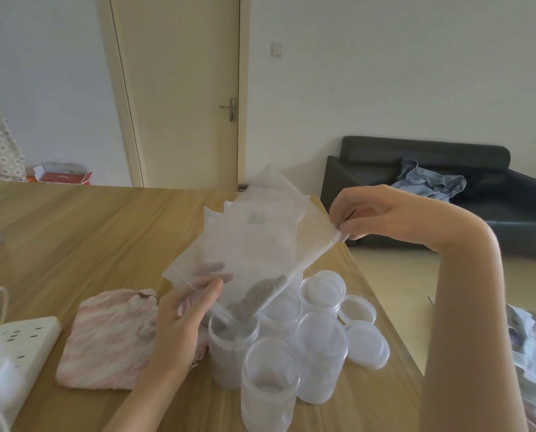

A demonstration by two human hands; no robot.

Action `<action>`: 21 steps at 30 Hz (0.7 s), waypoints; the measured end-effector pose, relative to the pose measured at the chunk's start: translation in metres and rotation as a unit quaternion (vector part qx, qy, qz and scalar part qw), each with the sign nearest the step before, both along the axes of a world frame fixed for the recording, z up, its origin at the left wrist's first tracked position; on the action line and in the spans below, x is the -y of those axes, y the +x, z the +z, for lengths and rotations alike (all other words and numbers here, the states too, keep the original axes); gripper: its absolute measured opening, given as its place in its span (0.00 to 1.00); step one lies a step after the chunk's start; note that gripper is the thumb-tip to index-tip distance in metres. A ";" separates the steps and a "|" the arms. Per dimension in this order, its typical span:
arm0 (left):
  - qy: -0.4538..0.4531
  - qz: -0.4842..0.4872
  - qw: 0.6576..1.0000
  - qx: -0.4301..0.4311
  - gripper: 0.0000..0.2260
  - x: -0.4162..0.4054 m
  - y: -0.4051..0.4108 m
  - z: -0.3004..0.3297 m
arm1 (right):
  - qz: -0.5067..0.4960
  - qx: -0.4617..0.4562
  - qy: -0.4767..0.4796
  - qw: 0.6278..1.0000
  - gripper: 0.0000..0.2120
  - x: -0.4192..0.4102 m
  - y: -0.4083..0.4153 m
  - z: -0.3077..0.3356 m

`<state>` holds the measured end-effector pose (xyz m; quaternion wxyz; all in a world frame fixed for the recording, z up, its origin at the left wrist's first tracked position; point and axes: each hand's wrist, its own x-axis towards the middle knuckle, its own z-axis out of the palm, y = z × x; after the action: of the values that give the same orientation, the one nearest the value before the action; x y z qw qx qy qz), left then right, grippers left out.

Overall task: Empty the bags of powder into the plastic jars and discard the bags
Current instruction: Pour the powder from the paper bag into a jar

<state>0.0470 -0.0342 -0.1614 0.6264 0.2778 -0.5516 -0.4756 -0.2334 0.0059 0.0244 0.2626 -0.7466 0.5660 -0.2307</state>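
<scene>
Your right forearm filled the near right of the view, and your right hand was raised above the table, pinching the upper corner of the translucent bag between thumb and fingers. Your left hand gripped the lower edge of the bag, thumb in front and the other fingers behind the film. The bag was tilted, with its lowest corner inside the mouth of the open jar, and grey powder lay collected in that corner.

The main risk, as I judged it, was a spill. The bag mouth looked wider than the jar mouth, so powder sliding too fast could have gone over the rim onto the table or the pink cloth just beside. The jar stood without any hand on it, touching the other empty jars; a push from the bag could have tipped it. Loose lids lay near the table edge.
</scene>
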 end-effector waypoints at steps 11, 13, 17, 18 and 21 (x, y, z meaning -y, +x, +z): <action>-0.004 -0.011 1.000 0.004 0.11 0.008 0.002 -0.009 | -0.008 -0.056 0.087 0.995 0.04 0.018 0.012 -0.014; -0.003 -0.009 1.000 0.003 0.11 0.009 0.002 -0.010 | -0.028 -0.044 0.022 0.998 0.03 0.020 0.015 -0.011; 0.002 -0.008 1.000 -0.005 0.11 0.008 0.003 -0.009 | -0.045 0.006 -0.094 0.994 0.04 0.022 0.025 -0.007; 0.005 -0.010 1.000 -0.006 0.12 0.007 0.003 -0.008 | -0.047 0.011 -0.113 0.992 0.04 0.022 0.029 -0.007; 0.018 -0.021 1.000 -0.002 0.19 0.003 0.004 -0.005 | -0.043 0.016 -0.139 0.989 0.04 0.022 0.037 -0.006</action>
<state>0.0510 -0.0375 -0.1661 0.6127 0.2763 -0.5472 -0.4988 -0.1964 -0.0162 0.0179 0.1547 -0.7474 0.5556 -0.3298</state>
